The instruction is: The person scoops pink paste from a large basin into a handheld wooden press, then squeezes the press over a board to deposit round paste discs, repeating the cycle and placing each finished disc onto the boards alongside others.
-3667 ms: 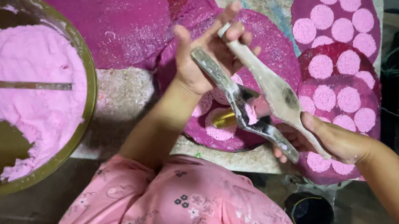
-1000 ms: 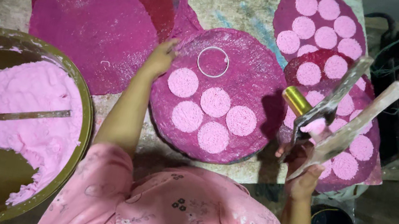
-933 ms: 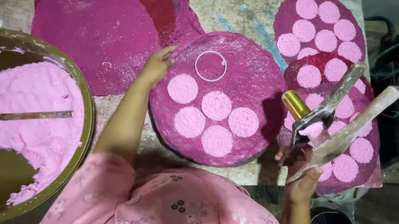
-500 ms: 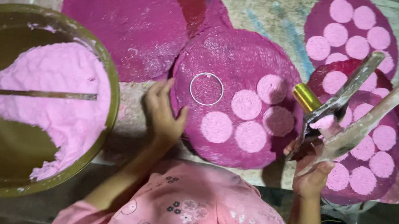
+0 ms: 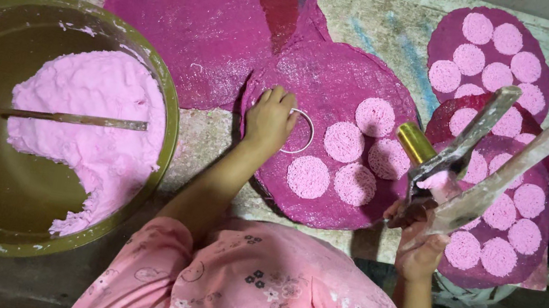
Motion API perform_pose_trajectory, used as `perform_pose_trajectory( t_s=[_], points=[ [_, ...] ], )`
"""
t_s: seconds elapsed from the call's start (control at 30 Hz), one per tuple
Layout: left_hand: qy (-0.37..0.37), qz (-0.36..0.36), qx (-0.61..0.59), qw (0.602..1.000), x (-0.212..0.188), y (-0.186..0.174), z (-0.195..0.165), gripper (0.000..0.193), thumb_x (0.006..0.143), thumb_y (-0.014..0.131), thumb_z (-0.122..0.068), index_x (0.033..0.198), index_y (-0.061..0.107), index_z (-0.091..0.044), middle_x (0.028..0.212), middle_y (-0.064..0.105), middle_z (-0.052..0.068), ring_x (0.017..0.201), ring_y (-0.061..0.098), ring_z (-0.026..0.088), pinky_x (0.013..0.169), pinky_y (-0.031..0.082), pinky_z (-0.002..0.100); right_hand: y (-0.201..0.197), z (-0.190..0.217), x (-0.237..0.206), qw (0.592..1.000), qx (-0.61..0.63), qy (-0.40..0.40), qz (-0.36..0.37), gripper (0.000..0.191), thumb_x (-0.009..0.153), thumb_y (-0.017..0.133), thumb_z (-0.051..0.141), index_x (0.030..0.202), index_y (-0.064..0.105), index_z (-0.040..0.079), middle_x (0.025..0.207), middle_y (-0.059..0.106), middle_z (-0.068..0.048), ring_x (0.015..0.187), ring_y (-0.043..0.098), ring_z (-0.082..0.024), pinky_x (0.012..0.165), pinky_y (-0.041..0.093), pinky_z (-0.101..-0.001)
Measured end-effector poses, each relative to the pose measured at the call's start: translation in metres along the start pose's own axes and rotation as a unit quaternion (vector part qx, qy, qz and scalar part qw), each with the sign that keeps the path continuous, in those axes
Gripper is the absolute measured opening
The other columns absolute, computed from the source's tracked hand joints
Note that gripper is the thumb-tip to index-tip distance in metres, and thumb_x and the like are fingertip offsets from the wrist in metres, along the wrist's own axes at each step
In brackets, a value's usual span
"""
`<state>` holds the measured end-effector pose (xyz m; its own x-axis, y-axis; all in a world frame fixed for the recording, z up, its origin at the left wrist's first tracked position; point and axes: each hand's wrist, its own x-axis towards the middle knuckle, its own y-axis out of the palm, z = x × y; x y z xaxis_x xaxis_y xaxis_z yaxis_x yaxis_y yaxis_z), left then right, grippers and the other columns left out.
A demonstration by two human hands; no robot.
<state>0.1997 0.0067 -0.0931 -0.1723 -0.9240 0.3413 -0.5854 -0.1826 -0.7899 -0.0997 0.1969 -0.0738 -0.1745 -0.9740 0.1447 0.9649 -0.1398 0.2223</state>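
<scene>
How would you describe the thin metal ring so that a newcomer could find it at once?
Start at the big olive bowl of pink paste, then go right to the nearest round magenta mat bearing pale pink discs. The metal ring lies on that mat's left part, under the left hand. Unlike the filled discs beside it, it is an empty hoop.

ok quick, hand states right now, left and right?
Left hand: fingers resting on the metal ring on the magenta disc.
Right hand: closed around two flat scrapers, held up.
</scene>
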Motion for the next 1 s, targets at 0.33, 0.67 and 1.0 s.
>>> perform_pose_trajectory(
  t_s=[0.33, 0.67, 1.0],
  points=[
    [0.032, 0.000, -0.060, 0.998, -0.008, -0.005, 0.003, 0.017, 0.083, 0.068, -0.009, 0.099, 0.072, -0.007, 0.105, 0.062, 0.010, 0.102, 0.062, 0.031, 0.080, 0.054, 0.045, -0.006, -0.004, 0.010, 0.999, 0.036, 0.010, -0.003, 0.089, 0.088, 0.055, 0.086, 0.131, 0.049, 0.008, 0.106, 0.057, -0.013, 0.100, 0.057, -0.028, 0.088, 0.048, -0.0447],
    [0.002, 0.054, -0.130, 0.990, -0.024, -0.029, 0.028, 0.035, 0.085, 0.070, -0.010, 0.120, 0.069, -0.006, 0.116, 0.061, 0.016, 0.112, 0.062, 0.033, 0.096, 0.053, 0.043, -0.005, -0.008, 0.013, 0.999, 0.030, -0.014, 0.016, 0.084, 0.091, 0.058, 0.083, 0.127, 0.050, 0.008, 0.104, 0.056, -0.011, 0.100, 0.057, -0.029, 0.088, 0.048, -0.0477],
    [0.006, 0.000, 0.023, 1.000, -0.020, -0.010, 0.013, 0.030, 0.076, 0.075, -0.010, 0.105, 0.067, -0.011, 0.105, 0.061, 0.011, 0.099, 0.064, 0.033, 0.075, 0.055, 0.046, 0.011, -0.006, 0.017, 0.999, 0.026, -0.018, 0.029, 0.090, 0.091, 0.055, 0.084, 0.131, 0.050, 0.004, 0.107, 0.058, -0.014, 0.098, 0.058, -0.028, 0.087, 0.048, -0.0453]
  ],
)
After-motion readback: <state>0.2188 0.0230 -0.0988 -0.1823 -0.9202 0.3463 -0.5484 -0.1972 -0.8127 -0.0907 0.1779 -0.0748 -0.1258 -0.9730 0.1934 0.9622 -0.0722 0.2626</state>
